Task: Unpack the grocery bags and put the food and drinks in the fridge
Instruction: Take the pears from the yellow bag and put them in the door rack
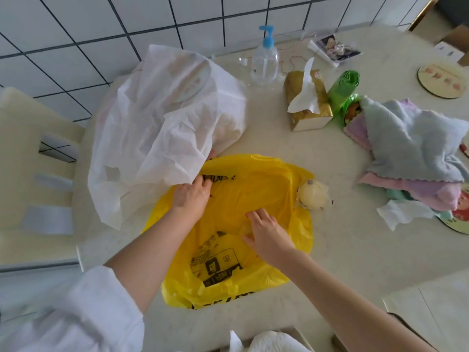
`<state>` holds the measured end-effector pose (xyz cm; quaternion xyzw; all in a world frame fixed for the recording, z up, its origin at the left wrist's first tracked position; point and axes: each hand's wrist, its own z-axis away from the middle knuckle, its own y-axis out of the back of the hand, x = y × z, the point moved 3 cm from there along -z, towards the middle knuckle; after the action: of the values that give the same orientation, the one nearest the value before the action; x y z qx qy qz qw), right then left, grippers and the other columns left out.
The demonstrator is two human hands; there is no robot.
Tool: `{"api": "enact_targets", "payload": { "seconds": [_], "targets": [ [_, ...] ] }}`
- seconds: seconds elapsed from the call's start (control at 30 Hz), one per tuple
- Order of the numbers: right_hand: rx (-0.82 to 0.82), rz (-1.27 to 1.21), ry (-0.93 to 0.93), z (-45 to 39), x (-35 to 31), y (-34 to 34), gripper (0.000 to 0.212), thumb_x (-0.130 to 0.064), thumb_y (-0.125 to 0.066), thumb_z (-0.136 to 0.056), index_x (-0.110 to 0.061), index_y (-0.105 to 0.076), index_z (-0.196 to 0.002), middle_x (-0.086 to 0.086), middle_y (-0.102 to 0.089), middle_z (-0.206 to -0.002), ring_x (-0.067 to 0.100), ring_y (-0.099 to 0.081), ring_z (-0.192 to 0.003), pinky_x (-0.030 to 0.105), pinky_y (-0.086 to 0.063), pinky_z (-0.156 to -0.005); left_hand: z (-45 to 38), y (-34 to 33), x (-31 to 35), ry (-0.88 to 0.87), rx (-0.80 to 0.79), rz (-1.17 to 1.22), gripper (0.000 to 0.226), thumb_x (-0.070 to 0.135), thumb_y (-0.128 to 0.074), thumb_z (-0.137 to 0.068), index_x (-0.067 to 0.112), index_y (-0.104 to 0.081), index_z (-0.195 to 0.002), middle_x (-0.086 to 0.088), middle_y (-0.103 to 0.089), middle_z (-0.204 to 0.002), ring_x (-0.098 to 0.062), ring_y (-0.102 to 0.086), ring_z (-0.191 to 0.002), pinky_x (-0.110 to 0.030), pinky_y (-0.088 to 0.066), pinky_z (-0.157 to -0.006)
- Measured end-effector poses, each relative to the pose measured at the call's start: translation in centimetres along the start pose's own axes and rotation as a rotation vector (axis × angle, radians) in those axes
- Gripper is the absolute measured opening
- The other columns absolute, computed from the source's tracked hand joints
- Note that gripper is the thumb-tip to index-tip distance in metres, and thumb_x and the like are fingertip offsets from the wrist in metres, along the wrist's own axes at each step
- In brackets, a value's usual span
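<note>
Two bags lie on the table (355, 250): a white bag (165, 118) at upper left of the frame and a yellow bag (253, 199) at centre, its upper edge tucked just under the white one. The yellow bag lies slumped and mostly flat, so it probably holds little; its mouth seems to face the top of the frame. A pale round item (313, 195) sits touching its right edge, likely food, though what it is cannot be told.

The left hand (191, 199) curls its fingers over the yellow bag's upper rim, apparently pinching the plastic to hold the mouth open. The right hand (266, 233) lies on the middle of the bag, fingers straight and slightly spread, pressing the film down, probably feeling for contents. No fridge is in view.
</note>
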<state>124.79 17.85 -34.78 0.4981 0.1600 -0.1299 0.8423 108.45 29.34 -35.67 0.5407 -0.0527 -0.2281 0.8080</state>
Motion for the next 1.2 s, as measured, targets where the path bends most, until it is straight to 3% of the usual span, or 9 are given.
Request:
{"api": "enact_targets", "payload": {
  "seconds": [0.13, 0.23, 0.27, 0.4, 0.47, 0.63, 0.87, 0.97, 1.2],
  "targets": [
    [-0.039, 0.011, 0.007, 0.0, 0.3, -0.7, 0.063, -0.044, -0.056, -0.092, -0.018, -0.031, -0.144, 0.005, -0.039, -0.140, 0.027, -0.046, -0.125, 0.035, -0.043, -0.102, 0.0, -0.1, 0.0, -0.001, 0.031, -0.058, 0.049, 0.003, -0.058, -0.085, 0.013, -0.043, -0.130, -0.009, -0.047, -0.126, -0.031, -0.061, -0.103, -0.037, -0.048, -0.076],
    [-0.069, 0.042, 0.033, 0.3, 0.3, -1.3, 0.065, -0.042, -0.060, -0.090, -0.020, -0.030, -0.144, 0.004, -0.040, -0.138, 0.026, -0.045, -0.124, 0.035, -0.044, -0.101, 0.4, -0.1, 0.1, -0.049, 0.126, -0.066, 0.049, 0.002, -0.081, -0.058, 0.012, -0.062, -0.102, -0.010, -0.059, -0.099, -0.030, -0.065, -0.078, -0.034, -0.050, -0.061],
    [-0.071, 0.051, 0.044, 0.4, 0.4, -1.5, 0.067, -0.040, -0.062, -0.089, -0.021, -0.029, -0.144, 0.003, -0.040, -0.137, 0.027, -0.045, -0.124, 0.036, -0.045, -0.101, 0.6, 0.0, 0.0, -0.049, 0.139, -0.048, 0.048, 0.002, -0.081, -0.057, 0.012, -0.063, -0.101, -0.010, -0.059, -0.098, -0.030, -0.064, -0.078, -0.035, -0.050, -0.064],
    [-0.075, 0.073, 0.055, 1.4, 0.7, -2.0, 0.072, -0.036, -0.067, -0.086, -0.022, -0.027, -0.144, 0.004, -0.039, -0.132, 0.025, -0.047, -0.119, 0.033, -0.047, -0.096, 2.2, -1.3, 0.8, -0.090, 0.142, 0.071, 0.050, -0.003, -0.066, -0.075, 0.013, -0.053, -0.120, -0.010, -0.054, -0.119, -0.033, -0.058, -0.106, -0.047, -0.034, -0.107],
    [-0.082, 0.078, 0.071, 2.2, 0.6, -2.4, 0.073, -0.035, -0.068, -0.084, -0.022, -0.028, -0.144, 0.003, -0.038, -0.132, 0.025, -0.047, -0.118, 0.032, -0.048, -0.093, 3.5, -1.7, 1.2, -0.106, 0.182, 0.164, 0.048, 0.001, -0.069, -0.078, 0.012, -0.056, -0.123, -0.011, -0.057, -0.120, -0.034, -0.058, -0.108, -0.049, -0.032, -0.111],
    [-0.044, -0.023, 0.153, 4.4, -0.2, -3.8, 0.073, -0.034, -0.074, -0.076, -0.018, -0.041, -0.139, 0.006, -0.040, -0.129, 0.025, -0.052, -0.111, 0.030, -0.048, -0.087, 7.4, -2.1, 2.8, -0.048, 0.129, 0.552, 0.054, 0.030, -0.072, -0.083, 0.022, -0.052, -0.132, 0.002, -0.053, -0.129, -0.022, -0.054, -0.113, -0.033, -0.051, -0.088],
    [0.081, -0.280, 0.038, 5.6, 0.3, -3.7, 0.059, -0.021, -0.071, -0.072, -0.017, -0.045, -0.126, 0.001, -0.040, -0.120, 0.020, -0.050, -0.099, 0.016, -0.036, -0.076, 9.9, -2.2, 3.3, 0.135, 0.081, 0.933, 0.054, 0.034, -0.083, -0.073, 0.026, -0.061, -0.122, 0.003, -0.049, -0.117, -0.009, -0.050, -0.099, -0.012, -0.036, -0.080],
    [0.121, -0.369, -0.036, 6.0, 0.9, -2.9, 0.054, -0.018, -0.069, -0.071, -0.020, -0.042, -0.117, -0.004, -0.041, -0.111, 0.016, -0.046, -0.092, 0.015, -0.033, -0.063, 10.5, -1.9, 3.1, 0.195, 0.089, 1.003, 0.052, 0.037, -0.085, -0.069, 0.026, -0.064, -0.115, 0.003, -0.048, -0.111, -0.010, -0.052, -0.094, -0.003, -0.035, -0.067],
    [0.249, -0.447, -0.094, 7.0, 1.2, -1.2, 0.054, -0.018, -0.074, -0.069, -0.025, -0.046, -0.115, -0.005, -0.045, -0.115, 0.016, -0.047, -0.096, 0.009, -0.036, -0.063, 12.8, -0.7, 3.9, 0.242, 0.088, 1.223, 0.045, 0.038, -0.079, -0.077, 0.025, -0.062, -0.116, 0.007, -0.056, -0.109, -0.002, -0.056, -0.089, -0.005, -0.046, -0.062]
  ]
}}
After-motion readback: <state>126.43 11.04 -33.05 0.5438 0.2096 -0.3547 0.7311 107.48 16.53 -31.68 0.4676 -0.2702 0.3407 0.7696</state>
